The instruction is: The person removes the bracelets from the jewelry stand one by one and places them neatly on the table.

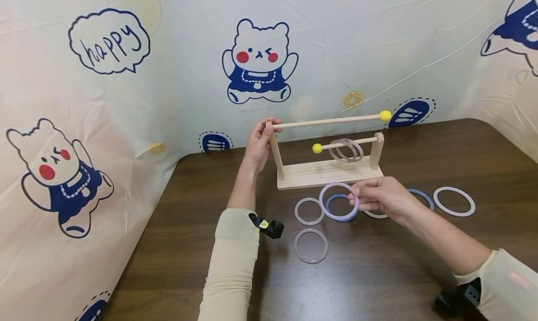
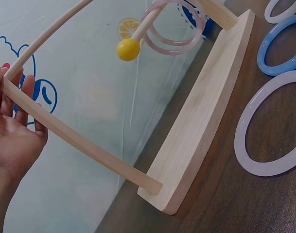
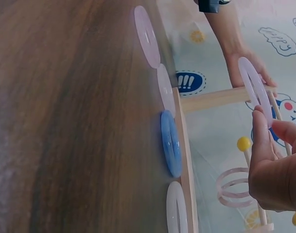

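Note:
My left hand [image 1: 258, 146] grips the top of the left post of a wooden stand [image 1: 328, 174], thumb in front and fingers behind. From that post a long rod [image 1: 328, 122] runs right to a yellow ball. A shorter rod on the right post carries two translucent pinkish rings [image 1: 361, 153] and ends in a yellow ball [image 1: 317, 148]. In front of the stand, my right hand [image 1: 384, 197] pinches a pale purple ring [image 1: 336, 184] by its right edge, raised above the table. The right wrist view shows this ring [image 3: 250, 80] between thumb and fingers, apart from the rods.
A blue ring [image 1: 345, 219] lies behind the held one. Two pale pinkish rings [image 1: 297, 213] lie to its left, one nearer me. Right of my hand are another blue ring [image 1: 426, 198] and a white ring [image 1: 467, 211]; a pale ring [image 1: 375, 215] is partly hidden. A printed cloth backs the table.

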A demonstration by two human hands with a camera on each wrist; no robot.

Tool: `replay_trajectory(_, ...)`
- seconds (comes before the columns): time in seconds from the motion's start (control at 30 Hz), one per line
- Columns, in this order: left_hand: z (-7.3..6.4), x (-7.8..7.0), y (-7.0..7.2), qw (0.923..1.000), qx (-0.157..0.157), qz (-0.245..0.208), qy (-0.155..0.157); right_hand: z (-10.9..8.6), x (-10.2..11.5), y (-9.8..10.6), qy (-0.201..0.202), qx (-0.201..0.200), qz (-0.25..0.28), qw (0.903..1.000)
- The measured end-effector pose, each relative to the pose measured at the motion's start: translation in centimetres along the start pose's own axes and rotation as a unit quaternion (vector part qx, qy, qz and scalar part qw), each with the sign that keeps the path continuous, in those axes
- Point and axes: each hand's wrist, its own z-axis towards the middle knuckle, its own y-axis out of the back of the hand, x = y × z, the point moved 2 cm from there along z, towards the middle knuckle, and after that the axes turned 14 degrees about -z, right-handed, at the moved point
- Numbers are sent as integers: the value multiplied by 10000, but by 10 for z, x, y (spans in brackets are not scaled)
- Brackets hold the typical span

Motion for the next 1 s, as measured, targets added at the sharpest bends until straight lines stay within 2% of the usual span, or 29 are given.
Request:
replay_trajectory(0.33, 1, 1, 0, 10000, 2, -36, -5, -7, -2, 8, 16, 131, -28, 9999)
replay_trajectory(0.63, 1, 1, 0, 10000, 33, -62, -29, -12, -11, 9, -41, 418, -462, 9980)
replay_trajectory(0.9, 1, 2, 0, 10000, 5, -81, -8, -17, -19, 8, -66, 459, -499, 9977)
replay_trajectory(1.0, 1, 2, 0, 10000, -26, -84, -11, -17, -22, 8, -89, 369, -663, 9971)
